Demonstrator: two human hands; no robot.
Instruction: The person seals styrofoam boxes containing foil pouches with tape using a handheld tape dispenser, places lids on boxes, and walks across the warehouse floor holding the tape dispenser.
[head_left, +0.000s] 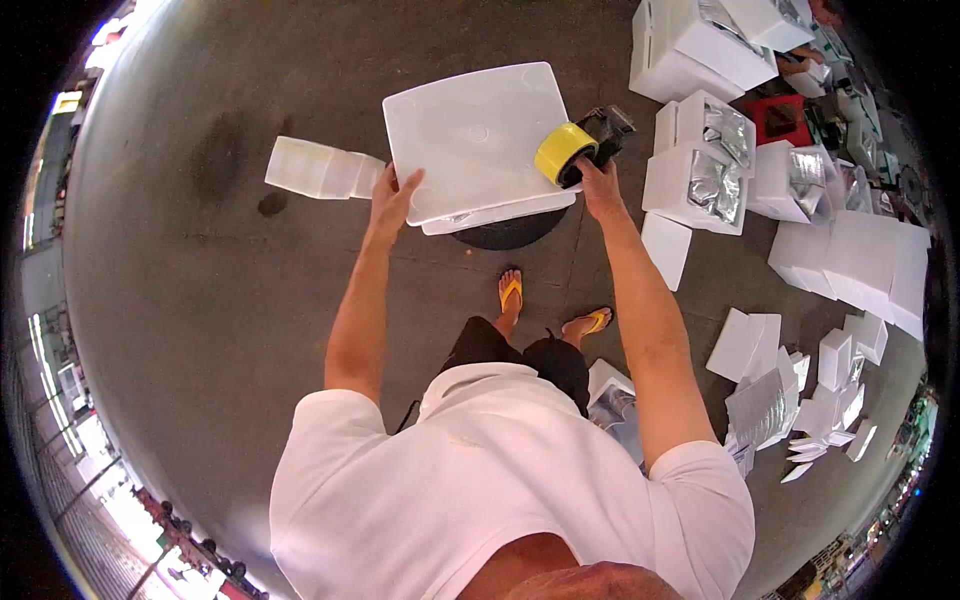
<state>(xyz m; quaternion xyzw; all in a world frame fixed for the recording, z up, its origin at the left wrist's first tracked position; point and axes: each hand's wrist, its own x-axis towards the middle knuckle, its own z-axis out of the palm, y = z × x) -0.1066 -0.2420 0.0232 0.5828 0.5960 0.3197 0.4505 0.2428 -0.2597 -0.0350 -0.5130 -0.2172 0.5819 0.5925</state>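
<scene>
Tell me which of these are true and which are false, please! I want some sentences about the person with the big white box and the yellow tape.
1. The right hand holds a tape dispenser with a yellow roll. True.
2. The left hand rests on the edge of the white foam box. True.
3. The person is barefoot. False: they wear yellow flip-flops.
4. The foam box has no lid. False: a flat white lid covers its top.
5. Open white boxes with silver lining stand on the floor to the person's right. True.
</scene>
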